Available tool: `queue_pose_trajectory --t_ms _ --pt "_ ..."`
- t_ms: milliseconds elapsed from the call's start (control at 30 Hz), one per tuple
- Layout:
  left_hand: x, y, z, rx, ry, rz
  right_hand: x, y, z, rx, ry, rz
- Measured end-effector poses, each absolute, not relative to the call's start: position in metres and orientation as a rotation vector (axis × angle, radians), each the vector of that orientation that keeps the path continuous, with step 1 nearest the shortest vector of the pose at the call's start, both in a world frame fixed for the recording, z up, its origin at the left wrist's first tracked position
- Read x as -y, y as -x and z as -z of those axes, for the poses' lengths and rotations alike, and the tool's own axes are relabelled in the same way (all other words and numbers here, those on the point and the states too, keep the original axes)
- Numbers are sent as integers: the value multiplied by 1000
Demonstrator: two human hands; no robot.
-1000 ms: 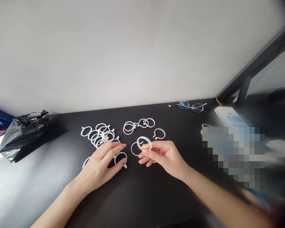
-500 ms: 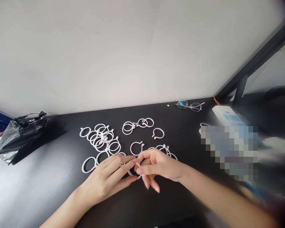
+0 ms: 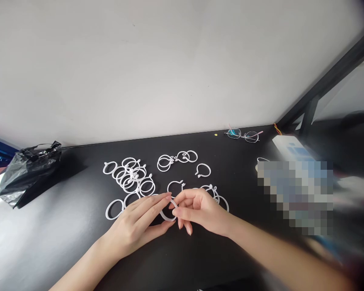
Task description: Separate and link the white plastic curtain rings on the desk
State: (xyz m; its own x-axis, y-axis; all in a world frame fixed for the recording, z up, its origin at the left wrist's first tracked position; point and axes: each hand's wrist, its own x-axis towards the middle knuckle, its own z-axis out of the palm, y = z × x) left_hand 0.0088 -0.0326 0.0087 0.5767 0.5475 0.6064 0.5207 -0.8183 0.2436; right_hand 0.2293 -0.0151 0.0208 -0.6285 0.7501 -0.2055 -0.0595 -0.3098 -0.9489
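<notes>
Between my hands is a white plastic ring (image 3: 169,218), held a little above the black table (image 3: 176,262). My left hand (image 3: 136,220) has its fingers and thumb around the ring's left side, which they partly cover. The right edge of the ring is pinched between thumb and index finger of my right hand (image 3: 197,206), its other fingers curled below. Just behind, an open white ring (image 3: 169,189) with small clasp ends lies on the table. Other rings (image 3: 227,204) lie partly hidden behind my right hand, and a single ring (image 3: 108,214) rests left of my left hand.
A pile of several white rings (image 3: 130,173) lies left of centre, with more rings (image 3: 164,163) farther back. Eyeglasses (image 3: 242,135) rest near the wall. A black plastic bag (image 3: 27,173) sits at left, and a white box (image 3: 288,145) stands at right beside a blurred-out area.
My right hand has shifted slightly left and its lower fingers have curled in. The held ring has turned so that more of its lower curve shows. The view has moved slightly.
</notes>
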Motion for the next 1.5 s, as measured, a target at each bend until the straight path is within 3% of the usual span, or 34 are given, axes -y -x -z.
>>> queue_pose_trajectory --t_ms 133,267,500,700,833,1033,1200,1500 --pt "32 -12 -11 -998 -2719 -1170 23 -228 -17 1681 877 -1304" --pt "34 -13 -14 -1028 -2601 -1111 25 -229 -15 1808 707 -1021" --pt "36 -11 -22 -997 -2347 -908 25 -232 -17 1860 689 -993" --pt "37 -13 -21 -977 -2405 -942 24 -230 -14 1869 689 -1002" --pt "31 -9 -19 -1082 -2530 -1058 20 -231 -10 1967 715 -817" --pt "14 7 -12 -1481 -2570 -959 16 -237 -6 2315 863 -510" --pt "9 11 -4 -1507 -2674 -756 19 -236 -1 2439 880 -534" --pt "10 12 0 -1545 -2680 -700 18 -234 -1 2402 855 -564"
